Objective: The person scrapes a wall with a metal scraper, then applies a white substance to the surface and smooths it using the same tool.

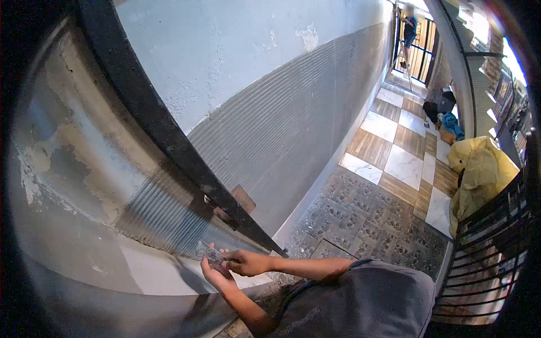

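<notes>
Your left hand (217, 276) is cradling a clear object (208, 250), fingers gripping around it; its long axis is pointing toward 10 o'clock from your right hand (246, 263), whose curled fingers are meeting its 4 o'clock end, grip unclear.

A long wall (236, 50) follows the left edge of the floor (403, 166), chipped pale blue above and ribbed grey below. In front of it, a dark post (152, 107) slants across the view; on the post's near side is a stained, peeling stretch of wall (62, 158). White marbled and wood-patterned tiles checker the far floor, giving way to dark, dusty patterned tiles (377, 219) nearer. A barred gate (420, 59) stands at the far edge, brightly lit behind, and a black railing (490, 219) flanks the near right corner.
</notes>
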The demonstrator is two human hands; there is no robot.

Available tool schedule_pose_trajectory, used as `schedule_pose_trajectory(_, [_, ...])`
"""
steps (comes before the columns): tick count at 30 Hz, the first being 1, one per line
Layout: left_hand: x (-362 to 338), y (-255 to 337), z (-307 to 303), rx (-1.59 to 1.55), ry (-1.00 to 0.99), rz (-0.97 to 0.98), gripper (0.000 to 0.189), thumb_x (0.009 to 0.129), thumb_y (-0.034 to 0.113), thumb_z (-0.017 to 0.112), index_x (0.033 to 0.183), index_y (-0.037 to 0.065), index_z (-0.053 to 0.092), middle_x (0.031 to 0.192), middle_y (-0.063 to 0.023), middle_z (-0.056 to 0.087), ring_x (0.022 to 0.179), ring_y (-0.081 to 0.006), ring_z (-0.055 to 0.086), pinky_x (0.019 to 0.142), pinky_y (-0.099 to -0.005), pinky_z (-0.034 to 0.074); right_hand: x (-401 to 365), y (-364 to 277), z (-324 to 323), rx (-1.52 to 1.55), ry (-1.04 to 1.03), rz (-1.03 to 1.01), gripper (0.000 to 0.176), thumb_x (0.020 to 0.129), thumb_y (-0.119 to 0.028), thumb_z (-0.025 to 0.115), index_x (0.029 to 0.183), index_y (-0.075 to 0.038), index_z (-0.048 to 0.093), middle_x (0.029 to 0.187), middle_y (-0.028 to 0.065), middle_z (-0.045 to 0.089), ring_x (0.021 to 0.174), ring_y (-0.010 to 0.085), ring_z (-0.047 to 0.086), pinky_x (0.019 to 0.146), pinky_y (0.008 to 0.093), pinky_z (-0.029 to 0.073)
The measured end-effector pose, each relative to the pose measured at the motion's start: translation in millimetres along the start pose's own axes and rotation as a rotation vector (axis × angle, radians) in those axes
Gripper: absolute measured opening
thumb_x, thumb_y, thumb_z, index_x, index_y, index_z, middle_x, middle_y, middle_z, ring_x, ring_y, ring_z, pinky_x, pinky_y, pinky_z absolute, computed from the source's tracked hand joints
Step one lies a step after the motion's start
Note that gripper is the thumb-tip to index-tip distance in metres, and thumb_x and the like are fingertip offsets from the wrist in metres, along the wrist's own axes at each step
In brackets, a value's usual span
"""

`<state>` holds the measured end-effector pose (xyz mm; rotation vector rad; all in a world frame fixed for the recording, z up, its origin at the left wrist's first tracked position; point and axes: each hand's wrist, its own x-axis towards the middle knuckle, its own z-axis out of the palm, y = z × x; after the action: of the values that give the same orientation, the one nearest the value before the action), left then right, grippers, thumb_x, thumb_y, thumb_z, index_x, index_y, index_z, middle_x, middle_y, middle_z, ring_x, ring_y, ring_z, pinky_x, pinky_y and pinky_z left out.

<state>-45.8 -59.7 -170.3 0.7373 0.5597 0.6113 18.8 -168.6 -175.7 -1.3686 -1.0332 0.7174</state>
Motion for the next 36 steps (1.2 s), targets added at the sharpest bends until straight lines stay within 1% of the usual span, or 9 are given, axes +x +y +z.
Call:
schedule_pose_trajectory(5, [3,-3,-1,-0.004,0.049,0.040,0.042,0.088,0.031,0.040,0.112,-0.002,0.050,0.090,-0.0114,0.053,0.083,-0.0240,0.053,0.079,-0.0379,0.046,0,4,4,-0.001,0.027,0.010,0.035,0.095,-0.030,0.043,0.116,-0.003,0.050,0.059,0.0052,0.049,0.053,0.0127,0.046,0.052,0.0311,0.039])
schedule_pose_trajectory(8, [6,-4,-6,0.038,0.058,0.048,0.042,0.088,0.030,0.040,0.111,-0.002,0.050,0.092,-0.0120,0.053,0.084,-0.0246,0.053,0.081,-0.0388,0.046,0,0,5,0.009,0.029,0.031,0.033,0.096,-0.030,0.043,0.110,-0.002,0.052,0.058,0.0056,0.047,0.051,0.0135,0.045,0.050,0.0315,0.038])
schedule_pose_trajectory(10, [8,-2,-9,0.042,0.042,0.020,0.041,0.088,0.030,0.039,0.111,-0.002,0.050,0.093,-0.0123,0.054,0.084,-0.0249,0.054,0.082,-0.0389,0.046,1,-1,7,0.148,0.008,0.151,0.032,0.096,-0.031,0.042,0.101,-0.001,0.052,0.056,0.0063,0.045,0.050,0.0137,0.044,0.050,0.0314,0.038])
schedule_pose_trajectory(13, [1,1,0,0.053,0.061,0.009,0.041,0.088,0.029,0.037,0.111,-0.003,0.049,0.094,-0.0130,0.054,0.085,-0.0256,0.055,0.082,-0.0391,0.046,0,-6,5,0.094,0.009,0.131,0.031,0.096,-0.031,0.042,0.094,-0.002,0.051,0.057,0.0059,0.045,0.051,0.0128,0.043,0.050,0.0306,0.037])
schedule_pose_trajectory(20, [9,0,-8,0.060,0.081,0.039,0.041,0.090,0.029,0.034,0.112,-0.003,0.049,0.091,-0.0140,0.055,0.085,-0.0263,0.056,0.082,-0.0396,0.047,7,3,10,0.044,0.065,-0.064,0.031,0.096,-0.032,0.043,0.093,-0.002,0.051,0.060,0.0050,0.046,0.055,0.0114,0.042,0.052,0.0298,0.037])
schedule_pose_trajectory(22, [9,2,-8,0.054,0.077,0.038,0.041,0.090,0.029,0.034,0.112,-0.002,0.049,0.092,-0.0139,0.055,0.085,-0.0261,0.056,0.082,-0.0397,0.047,9,3,9,0.089,0.009,0.074,0.032,0.096,-0.032,0.042,0.093,-0.001,0.050,0.059,0.0055,0.046,0.054,0.0125,0.043,0.052,0.0305,0.037])
schedule_pose_trajectory(27, [-1,11,11,-0.007,0.119,0.070,0.040,0.091,0.031,0.038,0.110,-0.003,0.050,0.090,-0.0140,0.055,0.083,-0.0254,0.055,0.080,-0.0400,0.047,12,5,13,0.000,0.085,-0.108,0.034,0.096,-0.033,0.042,0.100,-0.001,0.052,0.058,0.0051,0.046,0.054,0.0127,0.043,0.052,0.0304,0.038])
schedule_pose_trajectory(32, [8,9,-1,0.080,0.102,0.130,0.040,0.091,0.032,0.045,0.108,-0.005,0.049,0.089,-0.0125,0.055,0.078,-0.0236,0.055,0.077,-0.0373,0.047,15,-1,17,0.049,0.102,-0.128,0.035,0.096,-0.034,0.042,0.102,-0.001,0.052,0.058,0.0048,0.046,0.052,0.0118,0.043,0.050,0.0295,0.037])
schedule_pose_trajectory(36, [5,20,4,0.145,0.093,0.195,0.039,0.091,0.029,0.047,0.106,-0.006,0.051,0.090,-0.0127,0.055,0.078,-0.0223,0.055,0.078,-0.0352,0.046,25,-17,18,0.190,0.142,-0.026,0.030,0.096,-0.032,0.043,0.095,-0.003,0.052,0.059,0.0012,0.046,0.051,0.0091,0.041,0.046,0.0258,0.035])
